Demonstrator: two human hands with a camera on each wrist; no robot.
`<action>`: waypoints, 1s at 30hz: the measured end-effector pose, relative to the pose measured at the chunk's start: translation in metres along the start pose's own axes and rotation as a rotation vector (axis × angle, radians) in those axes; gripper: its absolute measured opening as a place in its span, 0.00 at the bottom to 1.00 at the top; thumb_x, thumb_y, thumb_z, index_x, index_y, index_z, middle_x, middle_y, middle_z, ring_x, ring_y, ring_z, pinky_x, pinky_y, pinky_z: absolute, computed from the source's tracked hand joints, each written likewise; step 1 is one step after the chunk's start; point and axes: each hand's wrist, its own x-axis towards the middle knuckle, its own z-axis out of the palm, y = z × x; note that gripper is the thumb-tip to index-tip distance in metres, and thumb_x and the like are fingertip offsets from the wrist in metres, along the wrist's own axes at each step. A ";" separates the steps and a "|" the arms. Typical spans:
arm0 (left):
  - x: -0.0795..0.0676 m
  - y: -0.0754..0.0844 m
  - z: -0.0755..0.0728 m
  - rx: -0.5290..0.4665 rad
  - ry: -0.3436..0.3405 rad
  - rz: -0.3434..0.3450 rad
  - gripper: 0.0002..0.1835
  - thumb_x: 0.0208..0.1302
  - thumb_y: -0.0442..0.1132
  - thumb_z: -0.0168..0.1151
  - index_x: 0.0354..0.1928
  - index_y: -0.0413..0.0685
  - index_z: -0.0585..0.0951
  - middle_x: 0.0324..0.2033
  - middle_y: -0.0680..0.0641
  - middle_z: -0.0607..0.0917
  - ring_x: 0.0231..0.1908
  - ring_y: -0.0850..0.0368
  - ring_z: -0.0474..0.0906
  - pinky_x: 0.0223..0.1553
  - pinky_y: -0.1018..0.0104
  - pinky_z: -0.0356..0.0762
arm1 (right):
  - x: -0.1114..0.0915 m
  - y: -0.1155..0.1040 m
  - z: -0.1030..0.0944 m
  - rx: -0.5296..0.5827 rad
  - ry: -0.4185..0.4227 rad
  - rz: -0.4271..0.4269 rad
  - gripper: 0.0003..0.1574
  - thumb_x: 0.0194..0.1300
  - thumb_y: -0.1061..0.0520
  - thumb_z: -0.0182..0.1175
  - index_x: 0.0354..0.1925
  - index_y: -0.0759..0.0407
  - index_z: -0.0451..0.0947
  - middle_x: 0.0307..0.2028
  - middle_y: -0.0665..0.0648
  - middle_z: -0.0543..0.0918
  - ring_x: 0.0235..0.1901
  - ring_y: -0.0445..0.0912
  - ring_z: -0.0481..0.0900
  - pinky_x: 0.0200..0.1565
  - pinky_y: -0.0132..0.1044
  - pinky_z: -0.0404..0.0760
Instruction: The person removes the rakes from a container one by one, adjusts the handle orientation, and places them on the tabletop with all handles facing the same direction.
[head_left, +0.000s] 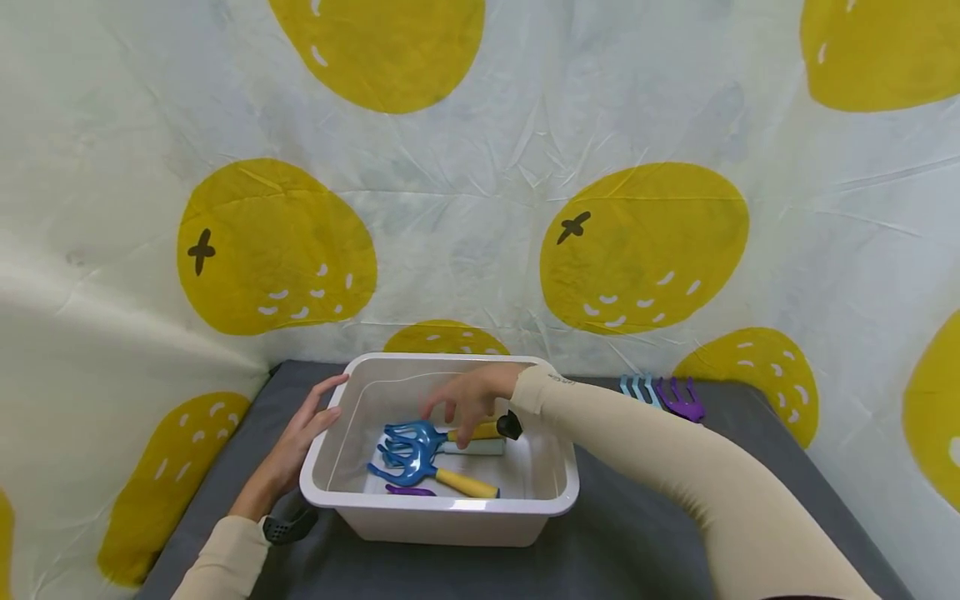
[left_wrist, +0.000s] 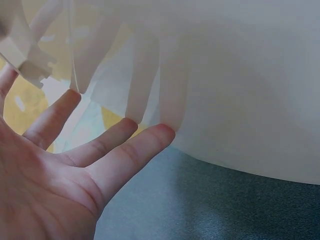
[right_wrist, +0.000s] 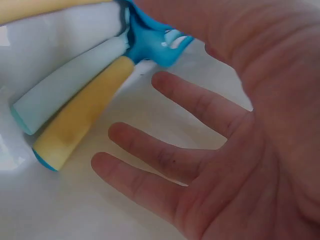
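Note:
A white plastic tub holds several small garden hand rakes. Two are blue with yellow handles: the front blue rake and the back blue rake. Between their handles lies a pale blue-green rake handle. Part of a purple tool shows by the front wall. My right hand reaches into the tub over the back rake, three fingers extended and apart from the handles in the right wrist view. My left hand touches the tub's left side, fingers spread, fingertips against the glossy outer wall.
The tub stands on a dark grey table. Behind my right forearm, at the table's back right, lie a light blue rake and a purple fork. A white cloth with yellow fruit shapes hangs behind and at both sides.

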 end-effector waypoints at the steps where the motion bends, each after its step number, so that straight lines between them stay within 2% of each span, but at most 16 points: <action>1: 0.000 0.000 0.000 0.001 0.000 0.001 0.30 0.82 0.46 0.46 0.79 0.58 0.53 0.76 0.37 0.56 0.63 0.27 0.66 0.57 0.32 0.74 | 0.002 0.001 0.002 -0.002 0.000 0.012 0.45 0.58 0.53 0.78 0.69 0.33 0.71 0.61 0.52 0.79 0.52 0.46 0.78 0.50 0.48 0.85; 7: -0.002 0.001 0.002 0.006 -0.002 0.014 0.30 0.81 0.46 0.45 0.80 0.57 0.53 0.77 0.37 0.54 0.64 0.27 0.65 0.57 0.30 0.73 | 0.010 0.008 0.012 -0.035 0.004 0.048 0.44 0.58 0.54 0.77 0.68 0.34 0.72 0.58 0.50 0.80 0.51 0.45 0.78 0.46 0.41 0.84; 15: -0.004 -0.001 0.003 0.009 0.002 0.017 0.30 0.81 0.46 0.46 0.79 0.57 0.54 0.77 0.38 0.54 0.64 0.28 0.65 0.57 0.30 0.73 | 0.018 0.015 0.026 -0.128 0.054 0.091 0.41 0.56 0.56 0.79 0.64 0.34 0.74 0.50 0.52 0.82 0.44 0.46 0.78 0.46 0.42 0.84; 20: -0.001 -0.001 0.001 0.003 -0.001 0.006 0.29 0.81 0.46 0.46 0.79 0.57 0.54 0.77 0.38 0.54 0.64 0.28 0.65 0.57 0.31 0.73 | 0.026 0.025 0.033 -0.157 0.072 0.120 0.39 0.52 0.60 0.80 0.57 0.31 0.77 0.46 0.48 0.81 0.42 0.46 0.78 0.37 0.41 0.84; 27: 0.005 -0.002 -0.002 -0.015 -0.008 0.004 0.29 0.82 0.46 0.46 0.79 0.58 0.54 0.77 0.38 0.54 0.64 0.27 0.65 0.57 0.31 0.74 | 0.040 0.045 0.035 -0.103 0.084 0.104 0.42 0.49 0.66 0.79 0.49 0.23 0.78 0.40 0.46 0.81 0.39 0.47 0.79 0.32 0.39 0.84; 30: 0.008 -0.001 -0.004 -0.013 -0.006 0.003 0.29 0.81 0.46 0.46 0.79 0.57 0.55 0.77 0.38 0.54 0.64 0.27 0.65 0.57 0.31 0.74 | 0.047 0.053 0.035 -0.114 0.083 0.090 0.41 0.51 0.66 0.78 0.48 0.22 0.78 0.38 0.46 0.80 0.37 0.47 0.79 0.29 0.39 0.84</action>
